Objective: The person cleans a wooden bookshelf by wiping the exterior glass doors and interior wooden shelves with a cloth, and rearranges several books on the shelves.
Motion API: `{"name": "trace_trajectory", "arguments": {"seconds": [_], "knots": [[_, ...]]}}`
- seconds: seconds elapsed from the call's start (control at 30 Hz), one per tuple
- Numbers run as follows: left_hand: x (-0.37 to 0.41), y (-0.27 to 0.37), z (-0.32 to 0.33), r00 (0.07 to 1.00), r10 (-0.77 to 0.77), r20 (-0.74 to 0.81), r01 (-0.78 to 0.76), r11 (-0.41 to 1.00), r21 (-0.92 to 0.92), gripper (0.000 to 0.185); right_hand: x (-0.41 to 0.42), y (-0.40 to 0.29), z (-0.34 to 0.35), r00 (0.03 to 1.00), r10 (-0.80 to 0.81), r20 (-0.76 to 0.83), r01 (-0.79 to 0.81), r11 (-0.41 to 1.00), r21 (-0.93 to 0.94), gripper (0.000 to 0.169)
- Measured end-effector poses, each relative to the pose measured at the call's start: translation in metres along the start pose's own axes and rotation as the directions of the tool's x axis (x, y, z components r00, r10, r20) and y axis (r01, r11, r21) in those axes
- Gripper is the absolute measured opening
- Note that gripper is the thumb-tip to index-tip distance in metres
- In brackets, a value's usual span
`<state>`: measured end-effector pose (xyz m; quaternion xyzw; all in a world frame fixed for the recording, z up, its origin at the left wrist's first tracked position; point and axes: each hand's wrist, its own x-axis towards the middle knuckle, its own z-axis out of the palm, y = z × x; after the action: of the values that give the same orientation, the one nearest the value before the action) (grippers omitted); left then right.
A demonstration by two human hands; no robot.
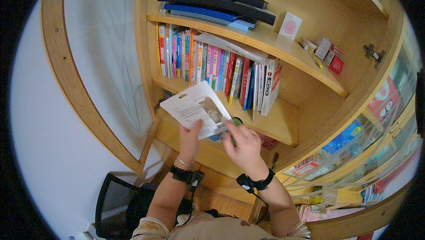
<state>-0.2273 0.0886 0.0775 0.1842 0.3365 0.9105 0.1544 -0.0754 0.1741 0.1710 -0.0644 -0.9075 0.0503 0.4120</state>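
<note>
A flat white packet with print, a picture and a hanging hole is tilted in front of the bookshelf. My left hand grips its lower edge, thumb on the printed face. At the packet's lower right corner is my right hand, blurred, with its fingers curled around a green object, mostly hidden; its kind cannot be told. Whether the right fingers also touch the packet is unclear. Both wrists wear black straps with small devices.
Behind the packet, upright books fill part of the middle shelf. Black and blue folders lie above, with a white box and small items to their right. A wooden door with a clear panel stands open at left; a mesh chair is lower left.
</note>
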Motion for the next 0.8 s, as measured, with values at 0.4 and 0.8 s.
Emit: {"name": "trace_trajectory", "arguments": {"seconds": [0.4, 0.8], "knots": [[-0.008, -0.011, -0.005, 0.988, -0.017, 0.151, -0.013, 0.980, 0.199, 0.040, 0.012, 0.008, 0.020, 0.785, 0.226, 0.577, -0.384, 0.908, 0.166, 0.071], [-0.006, -0.015, -0.003, 0.980, -0.112, 0.166, 0.123, 0.991, -0.054, 0.036, 0.004, -0.003, 0.024, 0.813, 0.352, 0.464, -0.434, 0.897, 0.081, 0.067]]}}
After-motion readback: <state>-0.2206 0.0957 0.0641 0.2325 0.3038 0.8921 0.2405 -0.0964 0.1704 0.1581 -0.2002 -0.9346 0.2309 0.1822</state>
